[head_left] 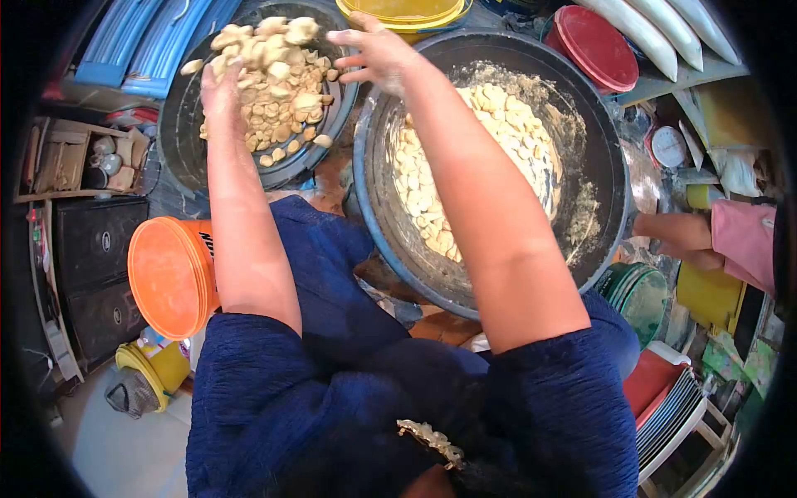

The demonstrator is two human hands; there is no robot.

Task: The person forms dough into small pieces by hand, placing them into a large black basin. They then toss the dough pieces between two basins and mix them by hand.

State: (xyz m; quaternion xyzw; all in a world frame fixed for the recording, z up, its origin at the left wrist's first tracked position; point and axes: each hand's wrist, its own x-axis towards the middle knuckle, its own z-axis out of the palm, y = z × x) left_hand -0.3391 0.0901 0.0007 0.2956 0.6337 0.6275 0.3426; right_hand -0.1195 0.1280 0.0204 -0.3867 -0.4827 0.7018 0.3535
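Note:
Pale, rounded dough-like pieces (282,108) fill part of the black basin (180,124) at the upper left. Several at the top are blurred, as if in the air. My left hand (222,90) is at this basin's left side, fingers apart and pointing up among the pieces, partly smeared by motion. Over the gap between the two basins is my right hand (380,60), open with fingers spread toward the pieces and holding nothing. Below my right forearm, a larger black basin (610,166) holds many paler, floury pieces (506,124).
An orange bucket (166,278) stands by my left arm. Yellow (407,10), red (594,50) and green (639,295) buckets surround the large basin. Another person's arm (677,232) is at the right. Shelving (83,158) lines the left, and a dial scale (668,147) sits at the right.

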